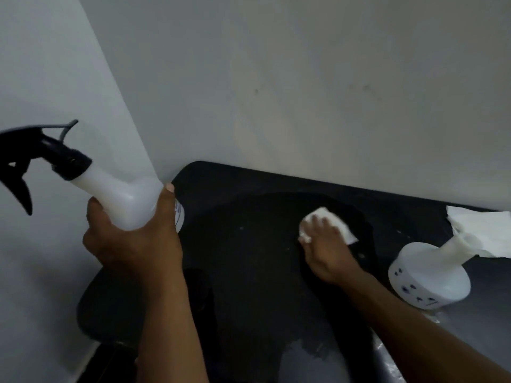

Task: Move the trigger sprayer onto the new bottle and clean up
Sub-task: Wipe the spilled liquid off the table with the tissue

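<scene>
Over the dark tabletop [249,272] my left hand [132,239] grips the new bottle [119,194], trigger sprayer [27,161] fitted, tilted aloft where it might drip, while my right hand [326,250] presses a tissue [334,219] flat.

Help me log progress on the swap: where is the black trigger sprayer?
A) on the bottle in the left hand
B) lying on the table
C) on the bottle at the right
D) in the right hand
A: the trigger sprayer caps the white bottle that the left hand grips; the other bottle shows none.
</scene>
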A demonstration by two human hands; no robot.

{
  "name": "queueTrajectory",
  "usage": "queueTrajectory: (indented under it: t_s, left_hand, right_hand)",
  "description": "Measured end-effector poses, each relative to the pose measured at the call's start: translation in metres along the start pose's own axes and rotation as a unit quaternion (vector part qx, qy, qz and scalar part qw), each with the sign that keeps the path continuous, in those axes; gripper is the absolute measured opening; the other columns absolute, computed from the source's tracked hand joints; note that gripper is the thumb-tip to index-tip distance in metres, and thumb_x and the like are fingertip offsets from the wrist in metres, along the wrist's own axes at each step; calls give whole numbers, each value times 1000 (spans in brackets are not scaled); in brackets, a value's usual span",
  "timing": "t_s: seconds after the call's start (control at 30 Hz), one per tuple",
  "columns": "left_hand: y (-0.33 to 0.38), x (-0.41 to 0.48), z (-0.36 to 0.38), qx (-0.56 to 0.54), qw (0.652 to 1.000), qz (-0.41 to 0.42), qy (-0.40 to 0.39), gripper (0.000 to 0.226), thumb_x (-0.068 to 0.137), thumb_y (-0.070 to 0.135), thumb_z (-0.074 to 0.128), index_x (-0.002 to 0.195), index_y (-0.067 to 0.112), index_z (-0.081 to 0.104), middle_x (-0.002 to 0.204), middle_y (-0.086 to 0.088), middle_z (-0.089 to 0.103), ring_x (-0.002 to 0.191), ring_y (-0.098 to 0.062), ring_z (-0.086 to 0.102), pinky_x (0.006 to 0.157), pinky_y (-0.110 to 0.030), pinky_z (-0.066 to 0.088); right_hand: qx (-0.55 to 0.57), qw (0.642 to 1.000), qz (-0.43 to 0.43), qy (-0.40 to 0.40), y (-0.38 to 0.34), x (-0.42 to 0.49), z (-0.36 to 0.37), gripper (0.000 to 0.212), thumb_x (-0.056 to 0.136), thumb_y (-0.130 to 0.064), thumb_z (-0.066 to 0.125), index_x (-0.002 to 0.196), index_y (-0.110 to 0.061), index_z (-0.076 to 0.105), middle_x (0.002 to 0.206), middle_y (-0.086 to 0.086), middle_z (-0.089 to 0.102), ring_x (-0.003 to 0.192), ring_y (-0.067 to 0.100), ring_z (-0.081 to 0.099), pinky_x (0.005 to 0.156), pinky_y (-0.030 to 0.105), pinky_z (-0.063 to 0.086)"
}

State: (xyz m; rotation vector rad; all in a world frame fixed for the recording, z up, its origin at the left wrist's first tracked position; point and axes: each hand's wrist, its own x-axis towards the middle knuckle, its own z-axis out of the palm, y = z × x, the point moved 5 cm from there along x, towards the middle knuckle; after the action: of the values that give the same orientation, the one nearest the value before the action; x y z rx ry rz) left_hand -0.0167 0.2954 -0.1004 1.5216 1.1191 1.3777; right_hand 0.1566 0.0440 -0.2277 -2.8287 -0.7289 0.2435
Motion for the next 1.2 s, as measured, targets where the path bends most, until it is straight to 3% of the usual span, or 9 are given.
queueTrajectory:
  t_s: [0.13, 0.23, 0.33, 0.5, 0.63, 0.77, 0.93, 1.03, 1.2]
  left_hand:
    - [3, -1, 6, 0, 1000, 14, -15, 85, 55, 56, 84, 128, 20, 57, 120, -2, 58, 113, -24, 56, 84, -28, 47]
    - [5, -4, 12, -4, 999, 25, -40, 86, 57, 52, 86, 130, 18, 56, 124, -9, 59, 114, -22, 54, 85, -26, 44]
    - [2, -4, 14, -14, 998, 19, -57, 89, 57, 53, 86, 132, 19, 54, 127, -9, 57, 112, -16, 54, 87, -24, 44]
    - [-2, -7, 22, -35, 995, 13, -90, 88, 56, 59, 84, 129, 20, 56, 122, -3, 62, 106, -13, 59, 78, -17, 48]
    - [-4, -19, 37, -42, 987, -3, -155, 81, 56, 64, 81, 124, 28, 58, 118, 3, 64, 104, -13, 63, 83, -38, 58]
    - [11, -32, 60, -83, 966, 22, -244, 60, 54, 70, 77, 106, 45, 59, 98, 19, 66, 89, 7, 64, 66, -18, 54]
    - [16, -34, 116, -54, 928, 104, -355, 72, 62, 44, 85, 125, 27, 53, 112, 10, 59, 99, -9, 60, 72, -19, 49]
    - [9, -29, 161, -32, 911, 115, -394, 77, 64, 31, 88, 128, 18, 47, 117, 4, 55, 107, -15, 55, 77, -26, 49]
    - [-4, -14, 223, 56, 887, 142, -436, 85, 63, 36, 90, 130, 11, 44, 128, -9, 56, 109, -21, 53, 82, -34, 47]
  right_hand:
    - [-7, 962, -270, -38, -83, -37, 23, 54, 103, -30, 31, 154, -14, 20, 163, 14, 11, 150, 31, 4, 120, 43, 1]
    - [27, 942, -331, -50, -103, -63, 25, 53, 102, -32, 30, 152, -16, 28, 163, 9, 19, 150, 25, 9, 122, 41, 5]
    - [240, 945, -218, -28, -84, -67, -5, 42, 104, -32, 34, 146, -30, 39, 156, -2, 36, 142, 2, 32, 119, 32, 24]
    - [588, 802, 25, 99, -33, -102, -55, 34, 85, -62, 47, 103, -47, 72, 101, -13, 76, 93, 8, 72, 69, 22, 58]
    - [635, 747, 136, 140, -7, -132, -49, 25, 74, -55, 53, 81, -49, 76, 85, -12, 79, 78, 3, 74, 64, 23, 56]
    - [659, 729, 150, 110, -4, -143, -42, 29, 73, -49, 53, 80, -40, 79, 84, -5, 80, 80, 6, 74, 64, 20, 54]
    - [674, 714, 136, 132, 4, -144, -46, 30, 84, -37, 51, 75, -39, 79, 79, -6, 79, 75, 2, 74, 55, 9, 52]
    - [667, 722, 128, 133, 8, -147, -50, 51, 96, -18, 47, 63, -45, 77, 67, -16, 76, 63, -8, 70, 49, 4, 48]
    - [664, 722, 134, 139, 18, -146, -57, 62, 98, -14, 47, 54, -49, 73, 60, -23, 73, 57, -13, 66, 46, 1, 44]
